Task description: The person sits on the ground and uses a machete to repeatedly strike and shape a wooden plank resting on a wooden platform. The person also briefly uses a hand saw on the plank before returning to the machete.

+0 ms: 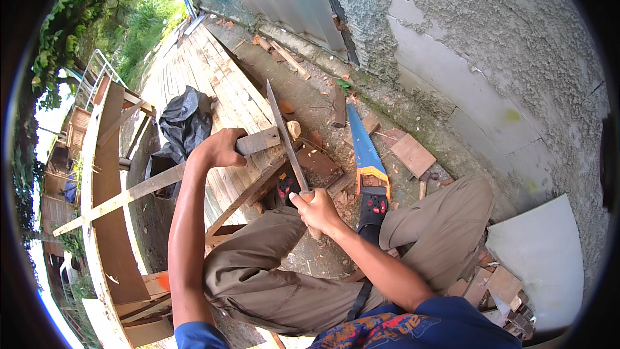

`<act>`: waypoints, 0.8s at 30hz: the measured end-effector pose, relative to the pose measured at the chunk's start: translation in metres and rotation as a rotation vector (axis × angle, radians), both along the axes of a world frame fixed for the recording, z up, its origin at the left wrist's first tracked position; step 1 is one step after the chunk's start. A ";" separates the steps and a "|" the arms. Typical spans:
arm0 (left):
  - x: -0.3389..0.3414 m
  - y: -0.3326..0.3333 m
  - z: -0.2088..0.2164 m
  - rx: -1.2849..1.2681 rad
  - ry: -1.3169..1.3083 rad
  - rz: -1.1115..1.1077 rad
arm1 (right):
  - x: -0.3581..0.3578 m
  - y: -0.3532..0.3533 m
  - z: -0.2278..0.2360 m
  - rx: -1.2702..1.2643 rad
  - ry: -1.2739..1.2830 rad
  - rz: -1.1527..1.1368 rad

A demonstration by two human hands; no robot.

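My left hand (pixel 218 147) is closed round a long, narrow wooden strip (pixel 148 185), near its right end. That strip slants down to the left, above a stack of pale boards (pixel 213 77). A machete (pixel 287 139) stands in my right hand (pixel 316 211), which is wrapped round its wooden handle. The long blade points away from me, and its middle lies close to the strip's dark end; I cannot tell whether they touch. Beyond my right hand, a handsaw (pixel 366 145) with a blue blade and an orange and black handle rests near my foot.
A crumpled black plastic sheet (pixel 185 119) lies against the boards. Wood offcuts (pixel 413 155) and chips litter the ground. A rough grey wall (pixel 478 71) rises on the right, with a pale panel (pixel 542 258) near it. Large curved planks (pixel 106 187) stand at left.
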State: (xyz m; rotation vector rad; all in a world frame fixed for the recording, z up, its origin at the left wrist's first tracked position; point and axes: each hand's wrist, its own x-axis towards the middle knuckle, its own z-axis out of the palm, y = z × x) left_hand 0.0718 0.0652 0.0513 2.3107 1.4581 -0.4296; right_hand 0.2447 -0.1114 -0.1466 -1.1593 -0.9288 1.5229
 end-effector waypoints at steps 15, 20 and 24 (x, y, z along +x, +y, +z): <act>0.005 0.001 0.005 0.014 0.002 0.018 | 0.013 0.006 0.038 0.116 -0.152 -0.078; -0.006 -0.007 -0.003 0.001 0.018 0.047 | 0.040 0.004 0.095 0.356 -0.032 -0.285; 0.017 -0.007 0.008 -0.016 0.027 0.039 | 0.018 0.009 0.070 0.430 -0.002 -0.515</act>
